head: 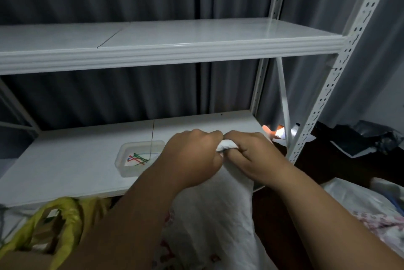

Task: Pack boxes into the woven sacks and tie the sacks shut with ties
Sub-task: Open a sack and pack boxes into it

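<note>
From the head camera, the left hand [192, 156] and right hand [247, 156] both have their fingers curled tight round the bunched neck of one white sack [214, 215], held up in front of the lower shelf [65, 167]. With no tie on yet, the neck could spring open if either hand lets go to reach the one tray [129, 170] holding several coloured ties [138, 158]. A second sack [360, 208] lies to the right.

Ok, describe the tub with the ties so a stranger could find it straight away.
Look at the lower shelf of the white metal rack. Just beyond the left hand sits a clear plastic tub. It alone holds thin red, green and blue ties.
</note>
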